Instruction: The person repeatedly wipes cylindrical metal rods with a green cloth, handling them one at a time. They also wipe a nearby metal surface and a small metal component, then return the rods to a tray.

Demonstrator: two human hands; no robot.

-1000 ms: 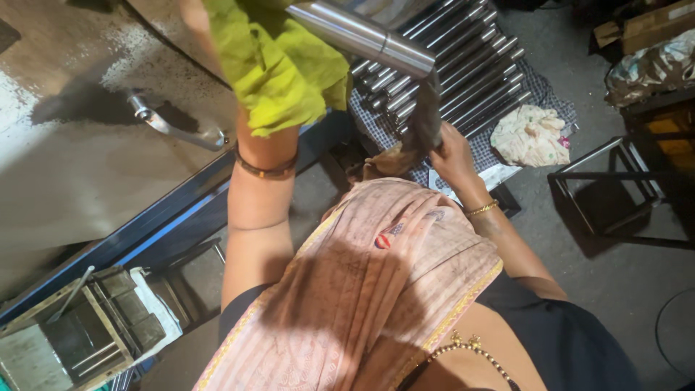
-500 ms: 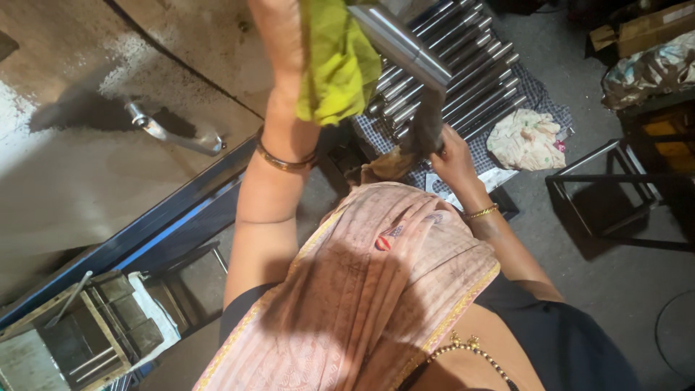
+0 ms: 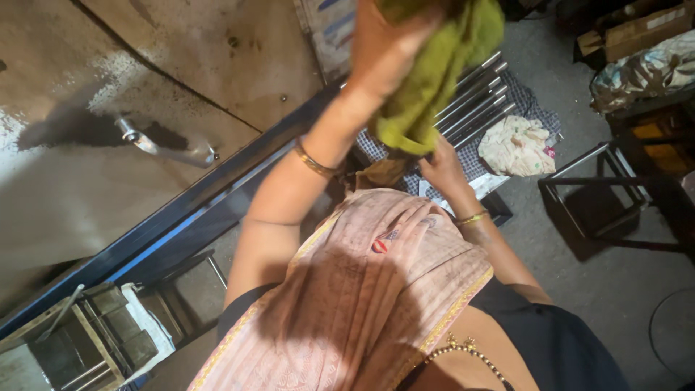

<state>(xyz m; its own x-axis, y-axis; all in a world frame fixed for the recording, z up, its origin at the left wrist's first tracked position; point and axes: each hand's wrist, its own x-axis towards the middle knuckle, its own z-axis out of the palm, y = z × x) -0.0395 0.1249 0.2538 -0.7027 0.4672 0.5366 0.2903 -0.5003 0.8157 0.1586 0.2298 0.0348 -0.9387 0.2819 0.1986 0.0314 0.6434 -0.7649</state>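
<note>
Head view, looking down over a pink striped cloth drape [image 3: 362, 289] worn across the person's front.

Left hand [image 3: 387, 43]: raised high at the far centre of the scene, fingers closed around a crumpled yellow-green cloth rag [image 3: 434, 80]. The rag hangs down from the hand and covers part of what lies behind it. A thin gold bangle [image 3: 313, 161] sits on this wrist.

Right hand [image 3: 441, 168]: lower, just beneath the hanging end of the rag, at the near edge of a row of bright steel rods [image 3: 474, 98]. Whether its fingers are closed on anything cannot be told; the rag hides them. A gold bangle also shows on the right wrist.

The steel rods lie side by side on a blue-and-white checked cloth [image 3: 532, 108]. A crumpled cream printed rag [image 3: 515, 145] rests on that cloth, just right of the rods.

Left: a dark blue metal rail [image 3: 181, 217] runs diagonally; beyond it, a grey metal handle [image 3: 163, 148] lies on a worn concrete surface. Right: a black square metal frame [image 3: 601, 192] stands on the floor.
</note>
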